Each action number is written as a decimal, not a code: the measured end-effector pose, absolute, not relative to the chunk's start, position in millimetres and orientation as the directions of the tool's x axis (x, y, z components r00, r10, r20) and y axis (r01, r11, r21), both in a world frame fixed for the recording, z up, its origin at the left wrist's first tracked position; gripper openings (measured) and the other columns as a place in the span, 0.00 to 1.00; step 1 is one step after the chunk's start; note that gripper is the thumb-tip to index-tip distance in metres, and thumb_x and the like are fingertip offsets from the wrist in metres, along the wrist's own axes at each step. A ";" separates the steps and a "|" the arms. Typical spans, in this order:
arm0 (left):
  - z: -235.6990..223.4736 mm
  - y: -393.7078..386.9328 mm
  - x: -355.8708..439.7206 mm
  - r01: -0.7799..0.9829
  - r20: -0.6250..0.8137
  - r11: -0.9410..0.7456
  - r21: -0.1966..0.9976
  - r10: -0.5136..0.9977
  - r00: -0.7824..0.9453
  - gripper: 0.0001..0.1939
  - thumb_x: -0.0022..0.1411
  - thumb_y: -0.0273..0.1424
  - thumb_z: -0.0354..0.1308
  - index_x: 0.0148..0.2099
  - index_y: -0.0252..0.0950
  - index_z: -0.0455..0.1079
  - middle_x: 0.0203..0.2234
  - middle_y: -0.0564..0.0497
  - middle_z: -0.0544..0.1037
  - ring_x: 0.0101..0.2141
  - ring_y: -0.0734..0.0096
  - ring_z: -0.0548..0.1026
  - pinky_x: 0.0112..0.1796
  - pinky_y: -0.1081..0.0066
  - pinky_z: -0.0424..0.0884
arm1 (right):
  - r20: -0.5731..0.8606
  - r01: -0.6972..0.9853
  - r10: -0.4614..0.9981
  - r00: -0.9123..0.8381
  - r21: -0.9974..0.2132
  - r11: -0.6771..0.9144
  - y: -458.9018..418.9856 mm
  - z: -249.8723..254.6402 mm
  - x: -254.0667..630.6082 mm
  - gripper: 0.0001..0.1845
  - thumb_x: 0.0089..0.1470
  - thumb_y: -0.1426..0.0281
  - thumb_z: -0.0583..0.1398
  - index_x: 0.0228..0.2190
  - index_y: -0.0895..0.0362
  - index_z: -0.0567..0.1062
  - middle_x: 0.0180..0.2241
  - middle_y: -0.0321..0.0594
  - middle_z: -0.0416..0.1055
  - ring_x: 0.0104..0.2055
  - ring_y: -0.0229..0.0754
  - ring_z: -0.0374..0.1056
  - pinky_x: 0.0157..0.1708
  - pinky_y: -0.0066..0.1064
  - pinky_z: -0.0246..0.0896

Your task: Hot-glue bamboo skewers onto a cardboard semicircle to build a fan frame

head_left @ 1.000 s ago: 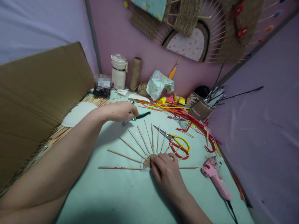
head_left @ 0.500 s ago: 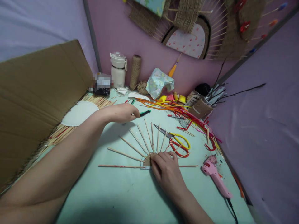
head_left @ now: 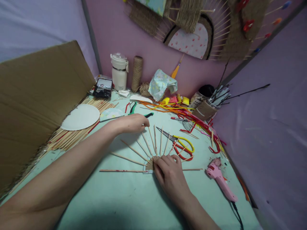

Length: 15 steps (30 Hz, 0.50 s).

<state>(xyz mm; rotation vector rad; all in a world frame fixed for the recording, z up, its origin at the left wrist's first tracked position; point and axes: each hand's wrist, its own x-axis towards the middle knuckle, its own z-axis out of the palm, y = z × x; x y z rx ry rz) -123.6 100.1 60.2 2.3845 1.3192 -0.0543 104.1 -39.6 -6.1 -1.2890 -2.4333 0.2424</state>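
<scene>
Thin wooden sticks point(head_left: 130, 160) fan out from a small cardboard half-circle point(head_left: 150, 165) with a pale edge, lying on the table before me. My right hand point(head_left: 171, 172) rests over the half-circle, its fingers bent and pressed on the middle and right part, which they hide. Beyond the fan, my left hand point(head_left: 136, 123) is bent with its fingertips closed at the upper tip of one stick; the exact grip is partly hidden. Just behind this hand lies a tool with green and black handles point(head_left: 132, 108). Scissors point(head_left: 176, 139) with yellow and red handles lie under the right-hand sticks.
A pink glue gun point(head_left: 222, 180) lies at the right. Coloured pipe cleaners point(head_left: 172, 108) spread along the back. A white oval point(head_left: 81, 117) sits on piled sticks beside a cardboard sheet point(head_left: 48, 92). A bottle point(head_left: 119, 75), a twine roll point(head_left: 137, 73) and a phone point(head_left: 103, 88) stand behind.
My left hand has moved right, off the green-and-black-handled tool, to the tip of a stick. A patterned half-round piece now shows behind my left wrist. My right hand stays put.
</scene>
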 end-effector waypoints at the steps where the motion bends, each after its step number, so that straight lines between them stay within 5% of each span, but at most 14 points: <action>1: 60.1 100.3 -123.8 0.818 -0.225 -0.467 0.336 0.804 0.551 0.19 0.64 0.27 0.52 0.54 0.38 0.76 0.52 0.45 0.80 0.50 0.62 0.77 0.49 0.69 0.68 | 0.247 0.761 0.824 -0.509 -0.318 0.565 -39.6 -6.1 104.2 0.09 0.66 0.74 0.54 0.36 0.54 0.74 0.31 0.36 0.73 0.34 0.40 0.65 0.47 0.36 0.48; 15: 62.8 101.7 -127.6 0.823 -0.236 -0.458 0.337 0.805 0.544 0.19 0.65 0.29 0.52 0.56 0.37 0.75 0.52 0.45 0.80 0.49 0.63 0.77 0.49 0.70 0.68 | 0.282 0.744 0.855 -0.436 -0.421 0.518 -41.8 -3.9 105.0 0.05 0.63 0.73 0.54 0.41 0.54 0.68 0.32 0.36 0.76 0.34 0.42 0.70 0.47 0.38 0.52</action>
